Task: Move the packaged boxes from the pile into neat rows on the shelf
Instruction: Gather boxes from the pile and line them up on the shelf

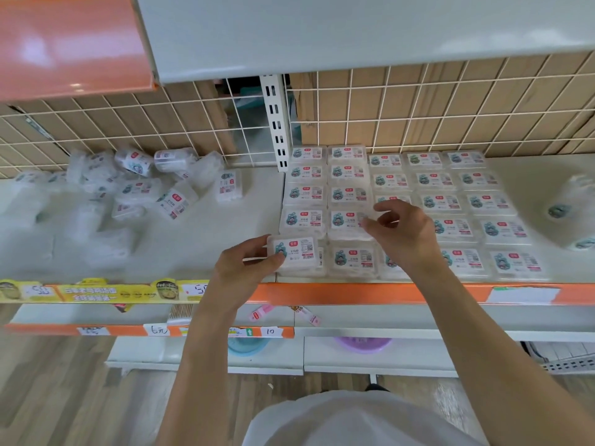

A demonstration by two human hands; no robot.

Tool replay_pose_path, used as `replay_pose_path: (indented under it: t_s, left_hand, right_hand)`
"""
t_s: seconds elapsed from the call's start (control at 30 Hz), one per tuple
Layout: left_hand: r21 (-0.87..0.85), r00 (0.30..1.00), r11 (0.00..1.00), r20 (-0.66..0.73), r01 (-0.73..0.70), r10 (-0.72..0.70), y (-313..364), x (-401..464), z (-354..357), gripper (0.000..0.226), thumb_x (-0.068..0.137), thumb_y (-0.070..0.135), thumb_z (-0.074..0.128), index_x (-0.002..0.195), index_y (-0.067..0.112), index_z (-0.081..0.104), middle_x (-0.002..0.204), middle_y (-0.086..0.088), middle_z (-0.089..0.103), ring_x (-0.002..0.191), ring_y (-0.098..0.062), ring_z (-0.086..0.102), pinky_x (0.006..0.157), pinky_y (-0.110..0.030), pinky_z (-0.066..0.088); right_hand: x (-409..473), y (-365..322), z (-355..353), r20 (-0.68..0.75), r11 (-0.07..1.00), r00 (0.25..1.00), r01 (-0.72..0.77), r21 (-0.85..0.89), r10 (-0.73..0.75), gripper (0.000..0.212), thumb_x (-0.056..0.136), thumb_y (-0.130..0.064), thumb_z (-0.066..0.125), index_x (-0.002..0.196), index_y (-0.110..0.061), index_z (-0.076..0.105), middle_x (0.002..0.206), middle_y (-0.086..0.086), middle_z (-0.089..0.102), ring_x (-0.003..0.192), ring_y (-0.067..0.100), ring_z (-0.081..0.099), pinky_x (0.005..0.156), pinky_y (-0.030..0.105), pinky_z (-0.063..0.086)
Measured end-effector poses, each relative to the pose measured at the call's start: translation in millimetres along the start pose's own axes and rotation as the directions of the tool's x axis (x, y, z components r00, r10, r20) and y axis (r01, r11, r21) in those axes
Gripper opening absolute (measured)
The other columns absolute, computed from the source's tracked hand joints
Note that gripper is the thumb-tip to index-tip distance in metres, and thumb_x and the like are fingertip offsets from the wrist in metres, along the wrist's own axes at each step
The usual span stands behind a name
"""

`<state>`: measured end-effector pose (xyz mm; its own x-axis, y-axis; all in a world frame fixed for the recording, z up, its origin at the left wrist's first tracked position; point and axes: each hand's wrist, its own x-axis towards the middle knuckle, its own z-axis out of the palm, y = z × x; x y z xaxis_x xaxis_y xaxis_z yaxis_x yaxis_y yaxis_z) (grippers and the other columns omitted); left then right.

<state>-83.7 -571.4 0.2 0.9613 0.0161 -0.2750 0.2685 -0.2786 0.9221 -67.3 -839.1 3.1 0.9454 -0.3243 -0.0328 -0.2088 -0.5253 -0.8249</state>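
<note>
Clear plastic boxes with white labels lie in neat rows (396, 204) on the right half of the white shelf (206, 239). A loose pile of the same boxes (128, 188) sits at the back left. My left hand (244, 268) grips one box (297, 252) by its left edge at the front left corner of the rows. My right hand (402, 233) hovers over the second and third columns with fingers loosely curled, holding nothing.
A wire grid backs the shelf, with a white slotted upright (277, 123) in the middle. An upper shelf overhangs. The orange price rail (370, 292) runs along the front edge. Blurred white packs (573, 210) lie at the far right.
</note>
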Motion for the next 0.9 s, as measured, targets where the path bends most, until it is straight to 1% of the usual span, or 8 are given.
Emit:
replay_pose_path:
  t_s: [0.1,0.23,0.4,0.57,0.67,0.73,0.87,0.9]
  left_hand:
    - [0.015,1.0,1.0,0.007,0.008,-0.008,2.4,-0.5,2.2,0.03,0.087,0.023,0.075,0.116,0.031,0.072,0.097,0.013,0.075,0.08,0.006,0.069,0.069,-0.01,0.051]
    - [0.029,1.0,0.999,-0.01,0.017,-0.017,1.9,3.1,5.2,0.032,0.087,0.028,0.075,0.118,0.031,0.072,0.1,0.011,0.075,0.088,0.0,0.069,0.078,-0.019,0.052]
    - [0.041,1.0,0.999,-0.013,0.024,-0.024,2.4,4.8,9.9,0.026,0.088,0.028,0.074,0.114,0.03,0.073,0.1,0.013,0.074,0.091,-0.001,0.069,0.083,-0.022,0.055]
    - [0.059,0.999,0.998,-0.031,0.03,-0.028,3.1,2.7,13.9,0.026,0.089,0.03,0.073,0.115,0.029,0.073,0.103,0.013,0.073,0.094,-0.003,0.068,0.075,-0.016,0.052]
    - [0.062,0.999,0.997,-0.04,0.035,-0.032,3.2,1.9,15.1,0.028,0.089,0.029,0.072,0.117,0.028,0.073,0.103,0.014,0.073,0.095,-0.002,0.067,0.076,-0.016,0.052]
    - [0.062,0.998,0.997,-0.046,0.041,-0.038,3.8,1.4,15.4,0.027,0.09,0.029,0.071,0.117,0.028,0.072,0.103,0.014,0.073,0.095,-0.001,0.067,0.074,-0.014,0.052]
    - [0.063,0.997,0.997,-0.069,0.051,-0.047,3.0,1.5,17.3,0.027,0.09,0.029,0.071,0.117,0.028,0.072,0.104,0.013,0.073,0.1,-0.006,0.067,0.086,-0.025,0.056]
    - [0.07,0.996,0.996,-0.077,0.047,-0.041,3.2,1.7,18.3,0.027,0.09,0.029,0.07,0.117,0.027,0.072,0.104,0.013,0.072,0.1,-0.007,0.067,0.085,-0.024,0.056]
  right_hand:
    - [-4.4,-1.7,-1.7,-0.028,0.999,0.999,0.038,-0.008,-0.038,0.034,0.087,-0.03,0.075,0.119,-0.019,0.069,0.087,-0.008,0.064,0.077,0.009,0.063,0.073,0.034,0.059]
    - [-12.2,-2.2,-4.6,-0.06,0.996,0.995,0.087,0.017,-0.086,0.034,0.087,-0.028,0.075,0.119,-0.018,0.069,0.091,-0.007,0.064,0.076,0.006,0.064,0.074,0.04,0.061]
    - [-24.3,-3.9,-4.0,-0.066,0.992,0.993,0.107,0.065,-0.103,0.029,0.087,-0.026,0.074,0.116,-0.021,0.07,0.1,-0.001,0.067,0.084,0.012,0.066,0.08,0.033,0.059]
    - [-37.3,-14.0,0.9,-0.025,0.987,0.99,0.142,0.071,-0.141,0.028,0.089,-0.025,0.07,0.117,-0.024,0.069,0.105,-0.003,0.066,0.088,0.007,0.066,0.076,0.019,0.054]
    - [-43.8,-20.6,4.1,0.001,0.984,0.987,0.163,0.067,-0.163,0.028,0.09,-0.025,0.069,0.117,-0.024,0.068,0.106,-0.004,0.064,0.089,0.008,0.064,0.078,0.025,0.056]
    - [-47.8,-23.4,6.2,0.022,0.982,0.983,0.181,0.05,-0.182,0.029,0.09,-0.026,0.069,0.118,-0.024,0.068,0.108,-0.004,0.064,0.09,0.008,0.063,0.078,0.021,0.054]
    - [-55.5,-24.1,11.2,0.067,0.979,0.977,0.2,0.032,-0.201,0.031,0.089,-0.025,0.069,0.121,-0.023,0.067,0.109,-0.003,0.064,0.092,0.008,0.062,0.076,0.014,0.05]
    - [-57.5,-24.1,12.0,0.076,0.978,0.976,0.204,0.029,-0.206,0.032,0.089,-0.024,0.07,0.121,-0.022,0.067,0.11,-0.003,0.064,0.092,0.008,0.062,0.075,0.011,0.048]
